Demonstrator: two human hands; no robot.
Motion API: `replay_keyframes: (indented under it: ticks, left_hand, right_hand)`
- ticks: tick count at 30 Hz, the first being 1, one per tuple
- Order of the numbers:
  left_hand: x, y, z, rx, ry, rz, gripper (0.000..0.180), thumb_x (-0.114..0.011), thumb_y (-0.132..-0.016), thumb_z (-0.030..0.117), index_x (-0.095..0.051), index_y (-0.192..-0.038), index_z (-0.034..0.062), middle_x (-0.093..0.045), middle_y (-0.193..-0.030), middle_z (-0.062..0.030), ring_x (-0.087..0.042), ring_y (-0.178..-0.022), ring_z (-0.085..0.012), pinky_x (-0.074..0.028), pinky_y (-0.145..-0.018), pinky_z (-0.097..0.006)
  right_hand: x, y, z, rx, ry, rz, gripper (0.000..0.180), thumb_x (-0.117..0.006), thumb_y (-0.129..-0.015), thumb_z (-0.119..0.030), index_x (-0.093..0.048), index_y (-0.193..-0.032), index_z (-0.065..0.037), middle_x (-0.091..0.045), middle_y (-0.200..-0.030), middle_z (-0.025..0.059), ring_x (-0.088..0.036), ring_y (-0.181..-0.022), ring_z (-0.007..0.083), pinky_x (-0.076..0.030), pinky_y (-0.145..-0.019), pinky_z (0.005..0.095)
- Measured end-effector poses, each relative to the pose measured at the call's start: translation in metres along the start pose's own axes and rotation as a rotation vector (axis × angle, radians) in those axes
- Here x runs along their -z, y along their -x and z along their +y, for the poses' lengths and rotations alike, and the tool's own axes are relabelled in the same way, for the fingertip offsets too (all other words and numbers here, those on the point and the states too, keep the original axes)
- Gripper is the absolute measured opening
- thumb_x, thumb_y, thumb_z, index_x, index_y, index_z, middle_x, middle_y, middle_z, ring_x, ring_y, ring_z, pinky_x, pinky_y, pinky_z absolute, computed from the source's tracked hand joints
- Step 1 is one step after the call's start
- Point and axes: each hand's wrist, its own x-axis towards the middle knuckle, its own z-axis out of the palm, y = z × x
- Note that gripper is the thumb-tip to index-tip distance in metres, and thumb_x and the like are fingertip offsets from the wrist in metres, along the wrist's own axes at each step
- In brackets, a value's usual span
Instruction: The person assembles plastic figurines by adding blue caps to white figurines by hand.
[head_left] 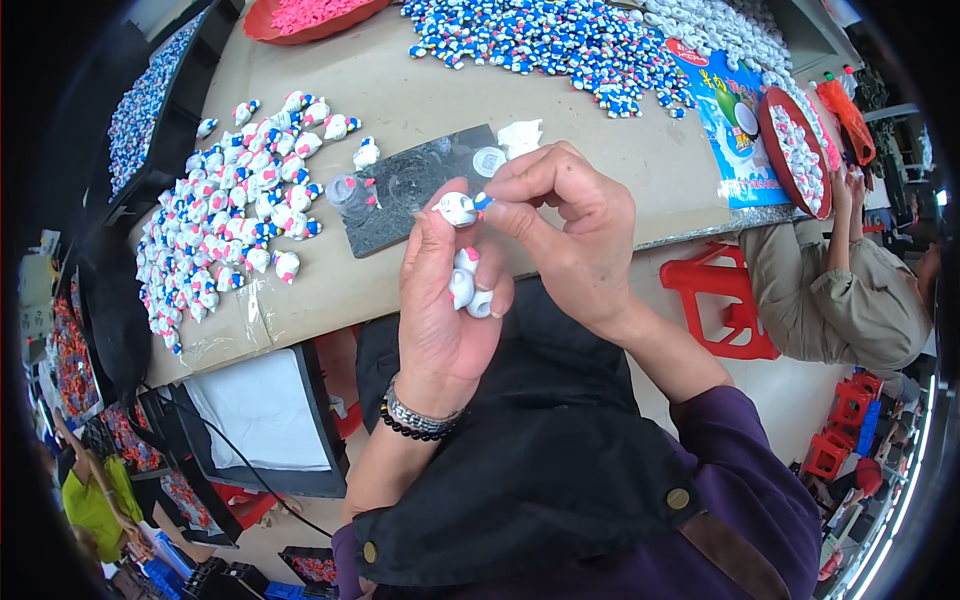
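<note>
Between the thumb and forefinger of my left hand (437, 335) is a small white figurine head (456, 208) with fine dark markings. My right hand (580, 220) pinches a tiny blue figurine body (483, 201) against the head's right side. Curled lower fingers of the left hand also keep a few white figurine pieces (462, 288) with pink bits in the palm. Just beyond my hands lies a dark stone slab (400, 190). On it stand a small clear cup (347, 195) and a round clear container (489, 161), with tiny pink pieces beside the cup.
Finished-looking white, blue and pink figurines (230, 220) pile up at left. Many blue pieces (545, 55) lie along the far side. A red bowl (310, 22) holds pink pieces; a red tray (795, 150) holds white ones. Another person (840, 295) sits at right near a red stool (715, 300).
</note>
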Motion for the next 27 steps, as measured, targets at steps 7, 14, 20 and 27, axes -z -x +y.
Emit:
replay_keyframes:
  ticks: [7,14,20,27]
  left_hand:
    - [-0.003,0.003,-0.005,-0.063,-0.095,0.010,0.039,-0.050,-0.099,0.033,-0.047,-0.127,0.0057,-0.054,-0.081,-0.0009,-0.048,-0.059,-0.0084,-0.039,-0.043,-0.024]
    - [0.001,0.001,-0.007,-0.258,-0.263,-0.012,0.035,-0.055,-0.097,0.029,-0.052,-0.121,0.0030,-0.060,-0.091,-0.0047,-0.047,-0.057,-0.0075,-0.040,-0.043,-0.024]
    - [-0.008,0.005,0.012,-0.367,-0.278,-0.045,0.036,-0.060,-0.095,0.028,-0.055,-0.119,0.0010,-0.063,-0.107,-0.0101,-0.050,-0.057,-0.0083,-0.042,-0.043,-0.024]
    - [-0.021,0.001,0.058,-0.627,-0.345,-0.067,0.071,-0.064,-0.089,0.040,-0.037,-0.139,-0.0023,-0.060,-0.117,-0.0091,-0.051,-0.064,-0.0065,-0.042,-0.044,-0.020]
  right_hand:
    - [0.003,0.003,-0.001,0.077,0.123,-0.049,0.012,-0.071,-0.071,0.005,-0.061,-0.074,0.000,-0.063,-0.076,0.0095,-0.057,-0.069,0.0210,-0.046,-0.062,0.0318]
    - [-0.002,0.002,-0.009,0.091,0.033,-0.067,0.014,-0.069,-0.072,0.008,-0.058,-0.072,0.001,-0.056,-0.068,0.0082,-0.055,-0.062,0.0194,-0.042,-0.053,0.0299]
    - [-0.009,-0.019,-0.017,0.240,0.018,-0.113,0.013,-0.069,-0.075,0.008,-0.058,-0.072,0.001,-0.055,-0.066,0.0084,-0.052,-0.054,0.0181,-0.041,-0.049,0.0289]
    - [-0.033,-0.086,-0.033,-0.071,-0.200,-0.242,0.008,-0.069,-0.074,0.003,-0.066,-0.081,0.002,-0.064,-0.072,0.0069,-0.057,-0.063,0.0121,-0.046,-0.059,0.0256]
